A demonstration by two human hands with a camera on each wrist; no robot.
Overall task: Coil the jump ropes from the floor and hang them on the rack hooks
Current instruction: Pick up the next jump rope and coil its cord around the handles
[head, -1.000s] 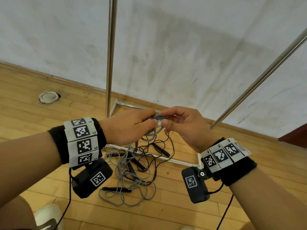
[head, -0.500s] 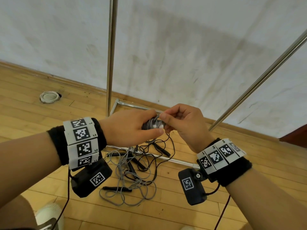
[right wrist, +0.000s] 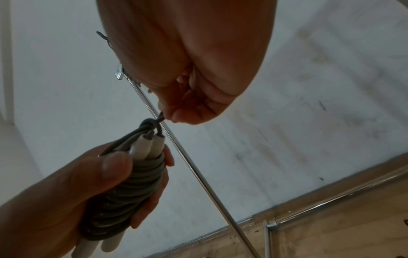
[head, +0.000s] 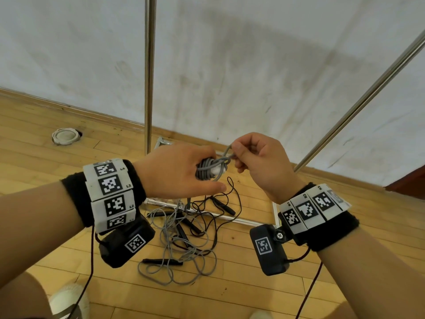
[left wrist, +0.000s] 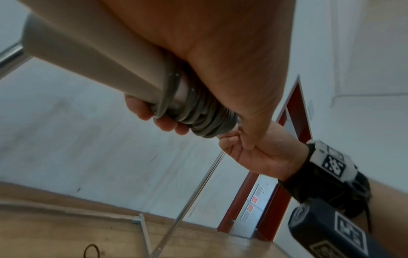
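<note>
Beyond your hands stands the chrome tube rack point(head: 149, 72), its uprights rising past them; below them, on the wooden floor, the tangle of grey and black jump ropes point(head: 181, 236) waits uncoiled. Your left hand point(head: 177, 173) wraps around the grey jump rope wound tightly over its two pale handles point(right wrist: 132, 172), keeping the coil from springing loose. Just right of it, your right hand point(head: 257, 162) pinches the short grey loop point(right wrist: 159, 120), likely to cinch the bundle and leave something for a hook.
</note>
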